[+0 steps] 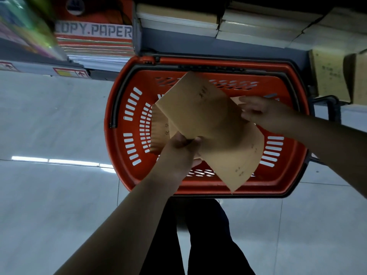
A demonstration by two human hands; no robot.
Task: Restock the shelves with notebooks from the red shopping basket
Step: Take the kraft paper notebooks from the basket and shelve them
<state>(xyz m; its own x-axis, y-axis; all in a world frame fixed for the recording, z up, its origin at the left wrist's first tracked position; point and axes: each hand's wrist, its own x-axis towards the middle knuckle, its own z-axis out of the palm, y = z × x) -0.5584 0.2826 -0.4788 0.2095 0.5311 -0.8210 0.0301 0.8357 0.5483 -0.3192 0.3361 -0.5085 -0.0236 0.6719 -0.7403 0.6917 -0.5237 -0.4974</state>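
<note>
Looking down into the red basket (pixel 127 124) on the floor, shelves (pixel 248 39) of paper stacks on the far side. My left hand (pixel 178 153) grips the near edge of a brown notebook (pixel 200 114), fingers curled round it, held over the basket. My right hand (pixel 264 114) lies on the right side of the fanned notebooks; picture too blurred to tell whether it pinches or just steadies. A second notebook (pixel 238 155) splays out beneath, another (pixel 158 132) lies lower left. Risk, as I judge it: the fan slips apart on lifting and the loose lower one drops back or bends.
</note>
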